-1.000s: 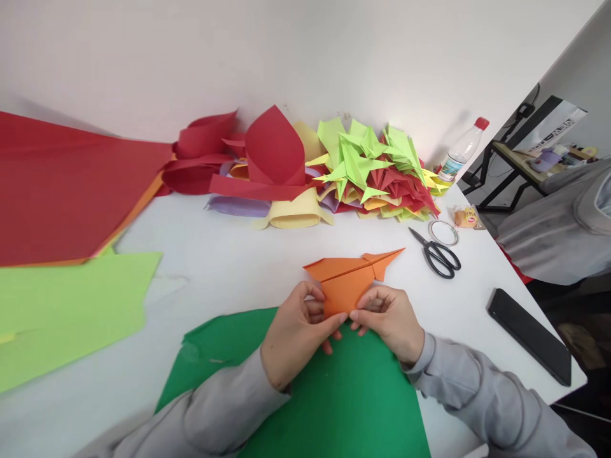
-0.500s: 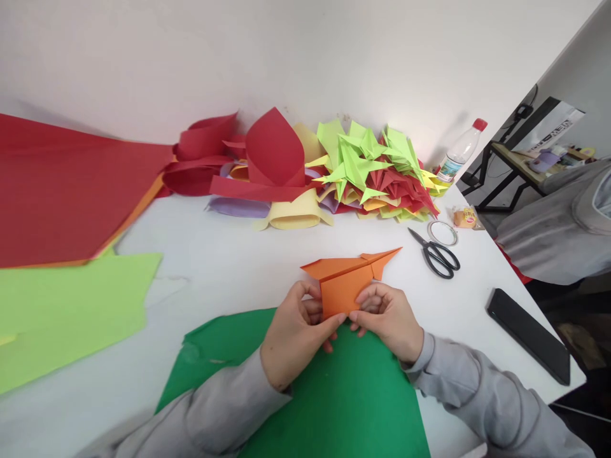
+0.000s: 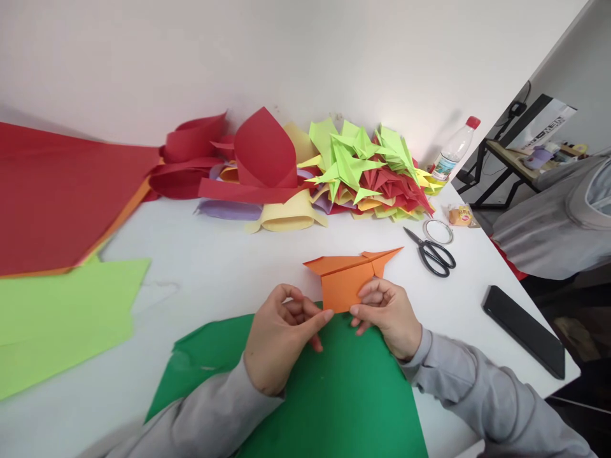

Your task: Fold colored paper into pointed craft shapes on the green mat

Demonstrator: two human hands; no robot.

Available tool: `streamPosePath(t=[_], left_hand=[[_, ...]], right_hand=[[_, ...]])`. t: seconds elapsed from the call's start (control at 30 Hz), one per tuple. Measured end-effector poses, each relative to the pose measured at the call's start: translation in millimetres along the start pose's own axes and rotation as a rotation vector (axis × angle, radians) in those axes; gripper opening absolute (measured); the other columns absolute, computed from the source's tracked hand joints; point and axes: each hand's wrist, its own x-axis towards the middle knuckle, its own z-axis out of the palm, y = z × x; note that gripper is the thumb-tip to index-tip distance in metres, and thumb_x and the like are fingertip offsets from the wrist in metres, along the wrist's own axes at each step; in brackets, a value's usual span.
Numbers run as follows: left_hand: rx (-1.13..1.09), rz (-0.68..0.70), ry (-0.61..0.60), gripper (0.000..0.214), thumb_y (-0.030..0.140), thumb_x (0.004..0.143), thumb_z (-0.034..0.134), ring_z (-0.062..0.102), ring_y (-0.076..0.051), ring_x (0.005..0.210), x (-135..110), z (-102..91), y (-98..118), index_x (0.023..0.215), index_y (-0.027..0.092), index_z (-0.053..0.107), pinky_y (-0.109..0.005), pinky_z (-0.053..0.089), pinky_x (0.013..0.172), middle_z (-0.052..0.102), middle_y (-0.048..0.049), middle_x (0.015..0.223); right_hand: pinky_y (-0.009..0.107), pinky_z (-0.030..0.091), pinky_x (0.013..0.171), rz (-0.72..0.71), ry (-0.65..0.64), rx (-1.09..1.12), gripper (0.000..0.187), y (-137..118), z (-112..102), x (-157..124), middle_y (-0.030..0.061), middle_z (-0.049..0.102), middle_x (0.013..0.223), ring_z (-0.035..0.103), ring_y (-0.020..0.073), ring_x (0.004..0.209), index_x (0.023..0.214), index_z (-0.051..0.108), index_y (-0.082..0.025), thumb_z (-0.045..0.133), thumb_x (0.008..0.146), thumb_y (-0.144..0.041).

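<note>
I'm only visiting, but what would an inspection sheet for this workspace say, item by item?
Surface: white table, faint mark beside the light green sheet.
Work in hand: folded orange paper, creased, with a pointed end.
Hands: right hand pinches its lower right; left hand is at its lower left corner, grip unclear.
Clutter: green sheet, red sheet, folded-paper pile, scissors, phone, bottle, snack packet.
Cables: one dark cable near the side table.
Surroundings: pale wall, grey garment.
</note>
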Motion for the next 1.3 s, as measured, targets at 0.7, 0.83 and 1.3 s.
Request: streamPosePath(t=[0.7,0.83,1.3], left_hand=[[-0.192,-0.083,0.057,0.03,0.04,0.069,0.07,0.046,-0.01,0.042,4,-1.7,8,0.07,0.019,0.049,-0.022,0.043,0.031,0.058,0.0049,0.057],[-0.278,-0.004,0.172,0.032,0.036,0.071,0.07,0.024,-0.005,0.031,8,-3.7,15,0.06,0.02,0.044,-0.015,0.028,0.025,0.04,0.01,0.039],[-0.039,-0.005,-0.073,0.046,0.033,0.058,0.08,0.058,-0.01,0.053,24,-11.8,26,0.096,0.014,0.062,-0.024,0.049,0.042,0.065,-0.0114,0.112]], right_hand=[[0.022,0.05,0.037,0.026,-0.194,0.141,0.018,-3,-12,5,-0.0028,0.06,0.05,0.059,0.0132,0.043,0.068,0.063,-0.015,0.072,0.057,-0.026],[0.023,0.041,0.033,0.034,-0.164,0.192,0.006,-7,-17,7,-0.0024,0.053,0.039,0.046,0.0114,0.032,0.055,0.06,-0.017,0.058,0.054,-0.023],[0.021,0.025,0.033,0.132,-0.502,0.323,0.024,-22,-38,10,-0.0018,0.033,0.035,0.03,0.0105,0.033,0.033,0.036,-0.023,0.052,0.051,-0.027]])
